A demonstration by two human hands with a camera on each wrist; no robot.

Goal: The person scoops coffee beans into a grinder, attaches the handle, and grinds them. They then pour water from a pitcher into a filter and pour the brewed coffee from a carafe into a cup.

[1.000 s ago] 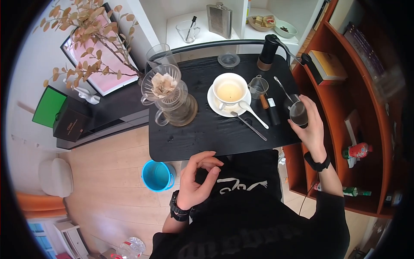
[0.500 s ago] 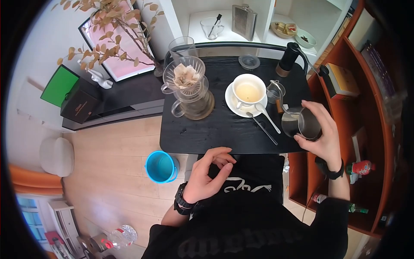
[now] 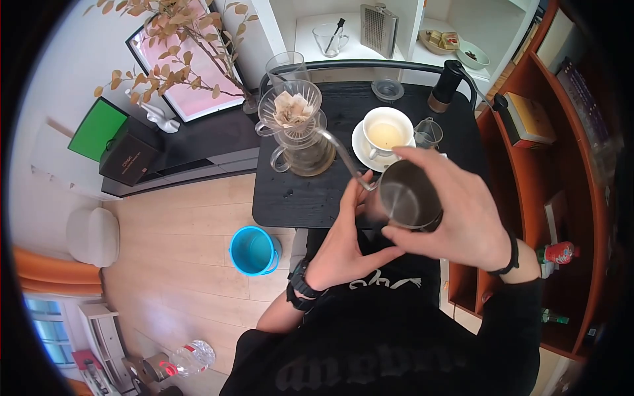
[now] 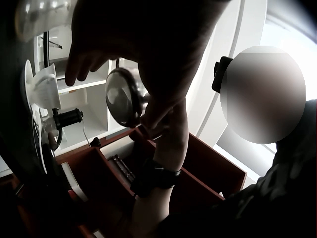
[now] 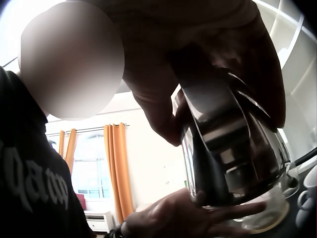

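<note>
Table (image 3: 290,204), black, spans our head view. Right hand (image 3: 462,211) clamps around steel pot, fingers and thumb on opposite sides. Left hand (image 3: 347,247) has fingers extended, thumb apart, just below pot base; contact we cannot tell. Steel pot (image 3: 409,198), lifted, tilted, lies between our hands near table's front edge, curved spout (image 3: 345,157) directed toward glass carafe (image 3: 305,158). White saucer (image 3: 358,146) carries cup (image 3: 378,146). Clear dripper (image 3: 271,117) above carafe holds paper filter (image 3: 292,109).
</note>
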